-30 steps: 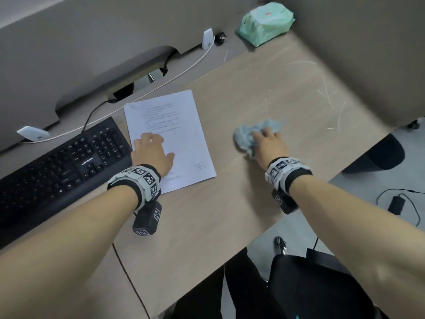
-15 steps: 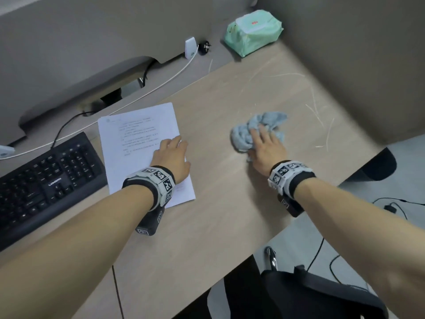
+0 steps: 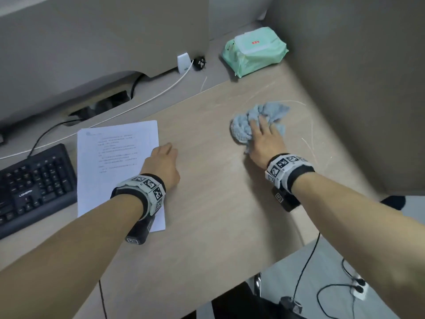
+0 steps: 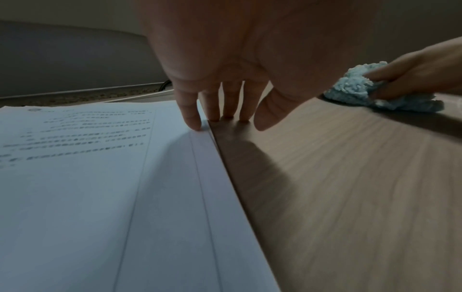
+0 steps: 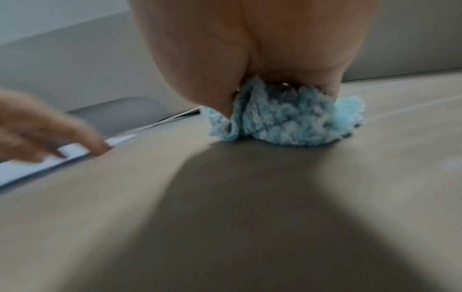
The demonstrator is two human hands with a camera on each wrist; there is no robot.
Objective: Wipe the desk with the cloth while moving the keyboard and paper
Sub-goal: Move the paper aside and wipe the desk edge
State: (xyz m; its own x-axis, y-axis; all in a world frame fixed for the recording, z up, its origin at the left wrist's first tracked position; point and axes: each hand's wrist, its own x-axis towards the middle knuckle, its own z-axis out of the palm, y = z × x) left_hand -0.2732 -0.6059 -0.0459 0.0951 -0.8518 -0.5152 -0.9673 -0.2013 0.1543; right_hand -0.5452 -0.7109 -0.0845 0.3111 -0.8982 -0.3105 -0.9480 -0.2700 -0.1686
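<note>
A white printed paper (image 3: 117, 162) lies on the wooden desk (image 3: 207, 226), its left edge beside the black keyboard (image 3: 34, 187). My left hand (image 3: 165, 148) rests at the paper's right edge. The left wrist view shows its little finger on the paper (image 4: 100, 177) and its other fingertips (image 4: 227, 116) on the bare desk. A crumpled light-blue cloth (image 3: 264, 111) sits on the right part of the desk. My right hand (image 3: 259, 127) presses down on it with the cloth (image 5: 287, 122) bunched under the palm and against the thumb.
A green pack of wet wipes (image 3: 255, 51) lies at the back by the grey partition (image 3: 345, 65). A white cable (image 3: 161, 93) and a dark cable slot (image 3: 103, 104) run behind the paper. The desk edge (image 3: 276, 261) drops to a floor with cords.
My left hand slid right across the paper, from its lower middle to its right edge. My right hand pushed the cloth farther back, toward the wipes pack.
</note>
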